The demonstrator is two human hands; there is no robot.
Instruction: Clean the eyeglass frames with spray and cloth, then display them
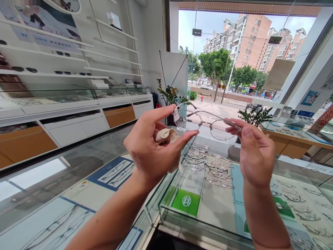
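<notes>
A pair of thin-rimmed eyeglasses (206,124) is held up in front of me, above the glass counter, with roundish clear lenses. My left hand (148,146) has its index finger and thumb at the left rim. A crumpled beige cloth (166,135) is tucked in that hand's curled fingers, its edge hanging below the palm. My right hand (256,154) pinches the right end of the frame, near the hinge, between thumb and fingers. The temples extend away behind the lenses, partly hidden by the fingers.
Under my hands is a glass display counter (182,222) with rows of eyeglass frames (218,170) and a green card (186,203) inside. Wall shelves (111,52) with sunglasses are at left. Potted plants (253,116) stand by the large window, and another display table (293,137) at right.
</notes>
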